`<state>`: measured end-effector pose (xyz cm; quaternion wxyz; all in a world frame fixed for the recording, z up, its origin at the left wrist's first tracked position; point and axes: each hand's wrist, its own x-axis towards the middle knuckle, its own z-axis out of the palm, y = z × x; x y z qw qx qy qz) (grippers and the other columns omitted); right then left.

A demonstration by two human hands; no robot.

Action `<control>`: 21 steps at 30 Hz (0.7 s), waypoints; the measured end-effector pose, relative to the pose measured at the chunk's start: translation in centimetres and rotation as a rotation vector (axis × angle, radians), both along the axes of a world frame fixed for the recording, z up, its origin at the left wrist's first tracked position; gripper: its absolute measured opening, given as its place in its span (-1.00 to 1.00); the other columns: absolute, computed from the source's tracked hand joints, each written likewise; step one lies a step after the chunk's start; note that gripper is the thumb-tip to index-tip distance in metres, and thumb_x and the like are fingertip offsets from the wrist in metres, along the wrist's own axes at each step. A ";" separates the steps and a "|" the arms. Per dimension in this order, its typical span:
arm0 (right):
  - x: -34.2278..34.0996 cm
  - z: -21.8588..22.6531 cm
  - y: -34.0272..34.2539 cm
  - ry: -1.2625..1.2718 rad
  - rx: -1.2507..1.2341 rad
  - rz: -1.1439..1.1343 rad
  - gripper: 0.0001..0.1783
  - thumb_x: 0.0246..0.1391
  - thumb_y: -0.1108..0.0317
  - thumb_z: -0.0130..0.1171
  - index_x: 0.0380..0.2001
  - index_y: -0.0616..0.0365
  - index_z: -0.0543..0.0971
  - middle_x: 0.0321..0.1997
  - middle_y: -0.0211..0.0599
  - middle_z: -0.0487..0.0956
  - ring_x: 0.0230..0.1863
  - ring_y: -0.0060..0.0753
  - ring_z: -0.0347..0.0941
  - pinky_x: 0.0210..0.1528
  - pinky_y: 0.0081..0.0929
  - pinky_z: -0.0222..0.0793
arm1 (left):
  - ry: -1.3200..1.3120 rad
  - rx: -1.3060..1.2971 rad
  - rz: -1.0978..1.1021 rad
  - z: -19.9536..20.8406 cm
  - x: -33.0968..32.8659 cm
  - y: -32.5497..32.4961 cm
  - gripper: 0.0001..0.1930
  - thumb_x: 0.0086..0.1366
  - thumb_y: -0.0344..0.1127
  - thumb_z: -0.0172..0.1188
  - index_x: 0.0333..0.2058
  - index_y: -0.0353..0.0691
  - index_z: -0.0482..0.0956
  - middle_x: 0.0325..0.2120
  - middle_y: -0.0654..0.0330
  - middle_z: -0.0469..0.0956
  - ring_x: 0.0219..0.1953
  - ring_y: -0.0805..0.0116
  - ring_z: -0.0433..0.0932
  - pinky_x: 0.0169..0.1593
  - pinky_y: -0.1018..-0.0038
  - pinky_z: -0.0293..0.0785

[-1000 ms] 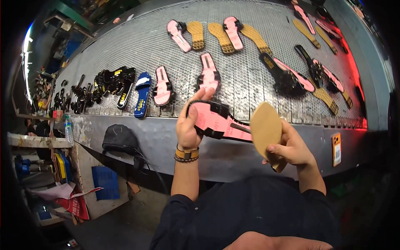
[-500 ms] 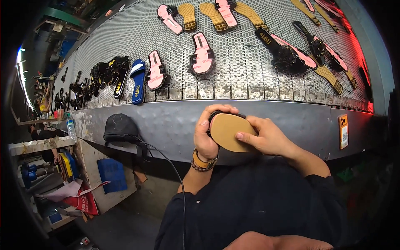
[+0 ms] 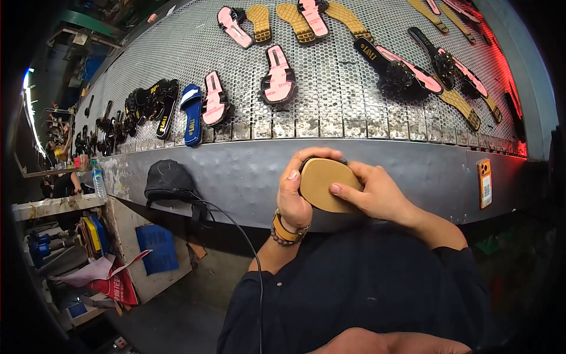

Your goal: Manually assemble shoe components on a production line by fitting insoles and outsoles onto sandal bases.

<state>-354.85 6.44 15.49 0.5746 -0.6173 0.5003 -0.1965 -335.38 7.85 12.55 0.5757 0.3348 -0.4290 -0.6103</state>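
Between my hands is a sandal [image 3: 328, 184], its smooth tan sole turned toward me, with a dark edge showing at its upper rim. My left hand [image 3: 294, 187] wraps around its left side, the fingers curling over the top. My right hand [image 3: 371, 192] grips the right side, the thumb pressed flat on the sole and the fingers behind it. Most of the upper is hidden behind the sole and my fingers. Both hands are above the grey metal ledge [image 3: 253, 177] in front of the belt.
Beyond the ledge, a mesh conveyor belt [image 3: 330, 74] carries pink-lined sandals [image 3: 278, 76], black sandals [image 3: 407, 74], tan soles [image 3: 258, 22] and a blue slide [image 3: 191, 115]. A black cap [image 3: 170, 180] with a cable lies left on the ledge; an orange-cased phone [image 3: 484, 183] lies right. A bottle [image 3: 98, 180] stands far left.
The footwear on the belt has shifted slightly left. My hands keep their hold on the sandal, which has turned a little, so less of its dark left edge shows.
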 end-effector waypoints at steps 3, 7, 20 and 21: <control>-0.1 0.5 0.0 -0.001 0.026 -0.025 -0.46 0.26 -0.05 0.34 -0.16 0.34 0.65 -0.39 0.02 0.71 -0.35 -0.15 0.71 -0.25 -0.23 0.56 | -0.047 0.016 0.074 0.5 -1.2 0.6 -0.26 0.57 0.18 -0.28 0.20 -0.51 0.42 0.15 -0.25 0.57 0.19 0.06 0.57 0.29 0.13 0.47; -0.8 -0.1 0.2 0.061 -0.030 -0.038 -0.47 0.27 -0.05 0.33 -0.15 0.33 0.66 -0.39 0.01 0.71 -0.34 -0.15 0.71 -0.24 -0.24 0.57 | -0.343 0.035 0.139 1.0 -1.6 0.6 -0.52 0.59 -0.11 0.10 0.20 -0.45 0.50 0.13 -0.14 0.64 0.14 0.19 0.65 0.22 0.32 0.54; -8.2 -3.5 -2.5 -0.955 0.309 -0.525 -0.69 0.32 0.37 0.33 0.04 0.26 0.59 -0.07 -0.27 0.72 -0.11 -0.54 0.62 0.02 -0.50 0.53 | 0.064 -0.002 0.590 -1.2 -1.2 -1.8 -0.60 0.62 -0.27 -0.07 0.20 -0.50 0.43 0.12 -0.17 0.57 0.11 0.05 0.63 0.19 0.13 0.61; -7.9 -2.6 -2.5 -1.058 0.221 -0.642 -0.72 0.34 0.43 0.28 0.06 0.27 0.58 -0.04 -0.24 0.71 -0.09 -0.51 0.63 0.03 -0.50 0.54 | 0.091 0.072 0.480 -2.9 -2.1 -1.5 -0.61 0.62 -0.30 -0.07 0.23 -0.49 0.40 0.16 -0.17 0.55 0.14 0.04 0.61 0.22 0.13 0.60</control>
